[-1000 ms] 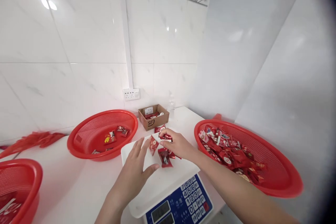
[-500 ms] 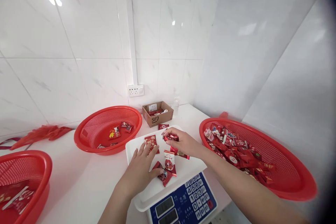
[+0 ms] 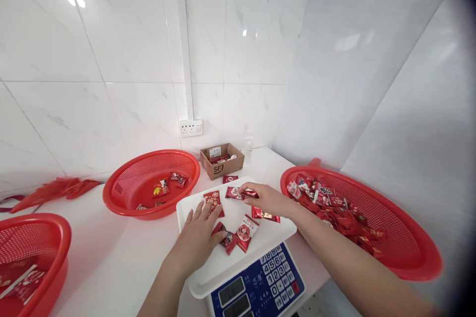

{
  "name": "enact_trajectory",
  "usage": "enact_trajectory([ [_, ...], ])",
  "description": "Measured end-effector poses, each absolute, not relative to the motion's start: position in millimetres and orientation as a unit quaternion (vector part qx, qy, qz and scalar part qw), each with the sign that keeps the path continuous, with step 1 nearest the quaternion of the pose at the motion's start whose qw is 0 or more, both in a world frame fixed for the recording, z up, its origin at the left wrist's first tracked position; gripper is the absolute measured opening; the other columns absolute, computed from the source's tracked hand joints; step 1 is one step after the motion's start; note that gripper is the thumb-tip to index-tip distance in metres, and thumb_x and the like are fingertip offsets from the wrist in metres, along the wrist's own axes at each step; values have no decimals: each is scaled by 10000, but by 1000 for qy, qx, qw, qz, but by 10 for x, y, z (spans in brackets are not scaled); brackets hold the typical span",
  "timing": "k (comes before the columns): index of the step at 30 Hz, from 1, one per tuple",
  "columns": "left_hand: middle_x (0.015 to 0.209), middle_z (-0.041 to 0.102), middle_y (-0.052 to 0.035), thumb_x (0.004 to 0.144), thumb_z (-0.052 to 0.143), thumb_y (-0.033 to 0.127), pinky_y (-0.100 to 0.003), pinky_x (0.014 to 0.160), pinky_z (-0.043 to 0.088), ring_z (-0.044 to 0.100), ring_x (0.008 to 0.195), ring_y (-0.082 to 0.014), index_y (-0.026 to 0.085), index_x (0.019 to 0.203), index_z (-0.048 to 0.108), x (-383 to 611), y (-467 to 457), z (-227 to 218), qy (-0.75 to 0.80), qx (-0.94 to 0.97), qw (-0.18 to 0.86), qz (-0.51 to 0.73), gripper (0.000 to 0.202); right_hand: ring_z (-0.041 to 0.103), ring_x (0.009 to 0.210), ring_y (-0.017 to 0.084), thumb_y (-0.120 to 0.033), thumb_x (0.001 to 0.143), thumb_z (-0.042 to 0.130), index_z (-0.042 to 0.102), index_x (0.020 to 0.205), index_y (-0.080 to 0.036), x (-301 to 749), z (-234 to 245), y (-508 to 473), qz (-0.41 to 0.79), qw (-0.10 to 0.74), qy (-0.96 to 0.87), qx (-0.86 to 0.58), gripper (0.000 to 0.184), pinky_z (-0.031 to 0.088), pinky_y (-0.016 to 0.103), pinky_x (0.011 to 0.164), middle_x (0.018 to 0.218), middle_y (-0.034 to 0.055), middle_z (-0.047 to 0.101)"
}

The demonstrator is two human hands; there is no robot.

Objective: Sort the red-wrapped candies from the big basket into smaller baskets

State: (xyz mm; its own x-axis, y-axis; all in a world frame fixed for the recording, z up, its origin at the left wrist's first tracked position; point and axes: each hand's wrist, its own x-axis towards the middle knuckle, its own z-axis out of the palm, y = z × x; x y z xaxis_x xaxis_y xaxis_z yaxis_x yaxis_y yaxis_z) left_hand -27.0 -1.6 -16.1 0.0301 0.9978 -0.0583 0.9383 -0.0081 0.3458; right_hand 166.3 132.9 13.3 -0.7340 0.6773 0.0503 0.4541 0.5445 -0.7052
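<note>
My left hand (image 3: 199, 233) rests over the white scale tray (image 3: 208, 275) with its fingers spread. Its fingertips lie on a red snack packet (image 3: 211, 196), and its thumb touches a dark red packet (image 3: 231, 243). My right hand (image 3: 268, 200) is at the tray's far side, its fingers closed on a small red snack packet (image 3: 250, 194) that they partly hide. Beside those fingertips is a red and white packet (image 3: 233, 192). A shiny red packet (image 3: 266, 215) lies under my right wrist, and a white-topped red packet (image 3: 247, 232) lies mid-tray.
The blue scale panel (image 3: 256, 282) faces me below the tray. On the right, a red basket (image 3: 405, 252) holds many packets. Two more red baskets (image 3: 122, 193) (image 3: 59, 237) stand left. Behind the tray are a cardboard box (image 3: 226, 167), another packet (image 3: 230, 178) and a clear cup (image 3: 247, 151).
The packets under my right hand have spread apart; the shiny red one has shifted right. The white-topped packet has turned and moved slightly right. My left hand stays nearly in place.
</note>
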Motion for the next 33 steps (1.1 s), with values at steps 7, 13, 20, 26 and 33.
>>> enact_trajectory([
  [7, 1505, 207, -47, 909, 341, 436, -479, 1107, 156, 82, 1387, -255, 245, 1405, 301, -251, 0, -158, 691, 702, 142, 95, 533, 569, 755, 172, -284, 809, 499, 609, 1044, -271, 1853, 295, 1277, 307, 110, -871, -367, 260, 415, 291, 685, 917, 2, 648],
  [13, 1498, 228, -51, 910, 335, 444, -478, 1104, 167, 110, 1384, -264, 238, 1410, 293, -250, 6, -168, 688, 704, 146, 95, 543, 596, 877, 209, -227, 696, 632, 570, 1126, -289, 1804, 289, 979, 273, -10, -908, -318, 439, 417, 270, 717, 1035, 21, 645],
  [20, 1490, 256, -23, 919, 319, 439, -481, 1106, 157, 125, 1383, -251, 270, 1412, 278, -248, 7, -154, 680, 710, 152, 99, 523, 587, 965, 277, -101, 709, 536, 563, 1145, -255, 1559, 24, 1059, 199, 53, -916, -344, 463, 407, 364, 803, 1065, 85, 638],
  [26, 1497, 237, -26, 912, 340, 438, -479, 1104, 163, 120, 1385, -245, 286, 1410, 280, -242, -7, -132, 669, 716, 162, 118, 524, 589, 924, 191, -217, 795, 522, 506, 1156, -265, 1493, 24, 1451, 250, 145, -885, -364, 364, 437, 311, 796, 1044, 33, 631],
  [33, 1515, 175, -59, 896, 378, 471, -463, 1104, 167, 77, 1390, -241, 274, 1411, 277, -267, 16, -170, 678, 706, 164, 122, 560, 590, 921, 179, -204, 737, 592, 585, 1033, -241, 1445, -8, 1452, 307, 142, -886, -318, 299, 444, 306, 814, 1014, 7, 638],
])
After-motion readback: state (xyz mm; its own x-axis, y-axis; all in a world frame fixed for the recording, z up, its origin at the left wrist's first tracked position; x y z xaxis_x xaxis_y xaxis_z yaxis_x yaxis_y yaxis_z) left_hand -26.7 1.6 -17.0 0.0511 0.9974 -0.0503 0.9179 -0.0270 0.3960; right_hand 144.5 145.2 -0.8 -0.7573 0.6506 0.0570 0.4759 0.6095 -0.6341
